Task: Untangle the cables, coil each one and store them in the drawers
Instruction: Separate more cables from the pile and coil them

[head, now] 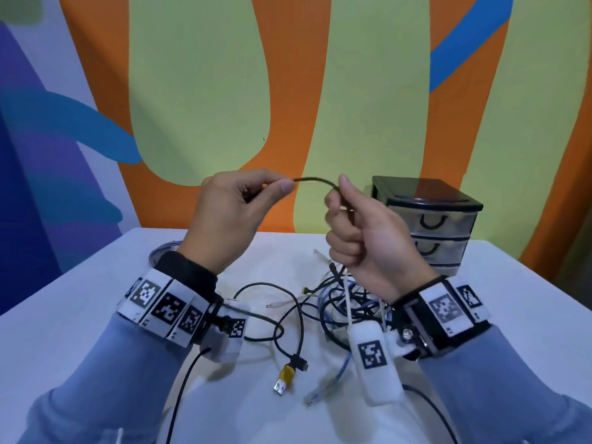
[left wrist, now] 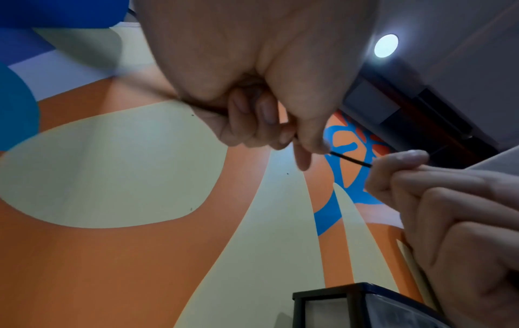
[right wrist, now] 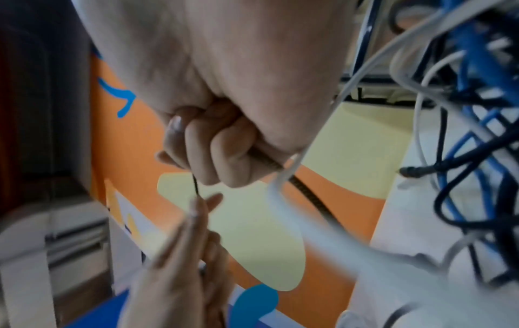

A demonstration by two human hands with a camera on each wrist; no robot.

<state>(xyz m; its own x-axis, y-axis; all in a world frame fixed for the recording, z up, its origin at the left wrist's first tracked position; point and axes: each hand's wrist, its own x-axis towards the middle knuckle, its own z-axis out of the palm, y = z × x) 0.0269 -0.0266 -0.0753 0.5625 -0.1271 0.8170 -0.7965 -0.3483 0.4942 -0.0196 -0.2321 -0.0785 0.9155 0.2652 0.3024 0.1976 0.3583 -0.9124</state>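
Note:
A dark braided cable [head: 315,181] [left wrist: 351,160] [right wrist: 195,184] spans a short arc between both raised hands, above the table. My left hand [head: 230,213] [left wrist: 280,124] pinches one end between thumb and forefinger. My right hand [head: 355,225] [right wrist: 213,142] grips the cable in a curled fist, and its length runs down out of the fist [right wrist: 309,195] to a tangle of black, blue and white cables [head: 346,302] [right wrist: 477,155] on the white table [head: 96,315]. A small drawer unit [head: 429,219] with a black top and clear drawers stands at the back right, drawers closed.
A black cable loop [head: 272,315] ending in a yellow-taped USB plug [head: 283,378] lies at the table's middle. A grey coiled cable [head: 163,251] sits behind my left wrist. A painted wall stands close behind the table.

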